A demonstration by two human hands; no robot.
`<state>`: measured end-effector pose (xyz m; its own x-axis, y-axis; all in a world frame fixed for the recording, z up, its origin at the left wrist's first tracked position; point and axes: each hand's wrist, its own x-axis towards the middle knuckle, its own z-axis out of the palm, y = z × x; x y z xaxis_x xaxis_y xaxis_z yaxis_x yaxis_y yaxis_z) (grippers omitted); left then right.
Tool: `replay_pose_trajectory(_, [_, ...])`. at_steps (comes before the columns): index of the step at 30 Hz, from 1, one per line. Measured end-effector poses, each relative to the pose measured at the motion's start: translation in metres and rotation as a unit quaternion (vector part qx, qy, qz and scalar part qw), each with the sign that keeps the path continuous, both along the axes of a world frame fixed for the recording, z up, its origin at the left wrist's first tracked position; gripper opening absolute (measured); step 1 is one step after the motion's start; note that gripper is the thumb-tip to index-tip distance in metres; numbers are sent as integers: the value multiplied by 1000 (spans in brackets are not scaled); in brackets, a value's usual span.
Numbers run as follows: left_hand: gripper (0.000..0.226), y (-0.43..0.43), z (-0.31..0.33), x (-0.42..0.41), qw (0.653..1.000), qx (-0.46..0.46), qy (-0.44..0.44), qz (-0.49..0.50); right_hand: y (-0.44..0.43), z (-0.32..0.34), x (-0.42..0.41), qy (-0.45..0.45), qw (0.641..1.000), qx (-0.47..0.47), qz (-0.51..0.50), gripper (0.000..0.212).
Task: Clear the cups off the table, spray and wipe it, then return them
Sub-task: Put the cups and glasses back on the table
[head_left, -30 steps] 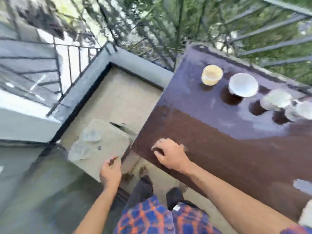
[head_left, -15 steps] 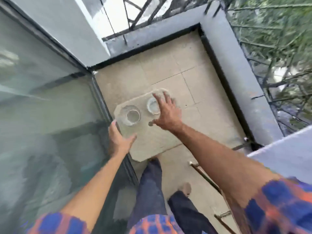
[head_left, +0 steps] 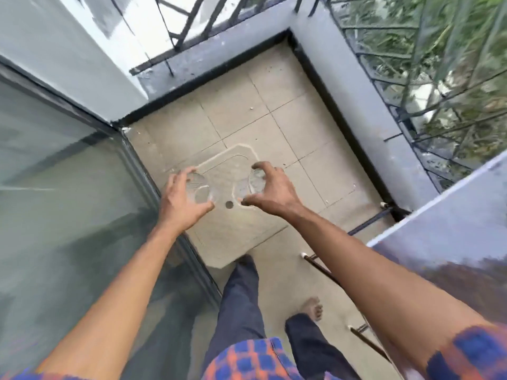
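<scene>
Both hands have closed on the glasses since half a second ago. Left hand (head_left: 179, 204) curls round the left glass (head_left: 201, 189), thumb nearer, fingers on the far rim. The right glass (head_left: 256, 179) is grasped likewise by the right hand (head_left: 270, 187). Both glasses stand upright on the beige stool (head_left: 236, 234); the table (head_left: 452, 215) shows at the right edge.

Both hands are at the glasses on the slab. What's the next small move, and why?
Probably lift both straight up: the left hand curls round the left glass, the right hand round the right glass, both standing on the slab.
</scene>
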<state>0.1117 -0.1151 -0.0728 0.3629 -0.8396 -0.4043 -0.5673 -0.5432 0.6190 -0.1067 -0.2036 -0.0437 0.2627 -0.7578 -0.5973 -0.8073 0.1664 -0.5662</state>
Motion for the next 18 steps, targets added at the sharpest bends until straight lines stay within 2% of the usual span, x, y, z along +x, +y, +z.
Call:
replay_pose_trajectory(4, [88, -20, 75, -31, 996, -84, 4, 7, 21, 83, -80, -64, 990, -75, -101, 85])
replay_pose_trajectory(8, [84, -50, 147, -99, 988, -137, 56, -51, 44, 157, -176, -83, 967, -133, -199, 82])
replay_pose_trajectory(14, [73, -74, 213, -262, 950, -168, 116, -236, 106, 221, -345, 13, 941, -195, -275, 87])
replay_pose_trajectory(18, [81, -44, 235, -403, 909, -167, 145, -352, 176, 243, -480, 91, 915, -205, -335, 97])
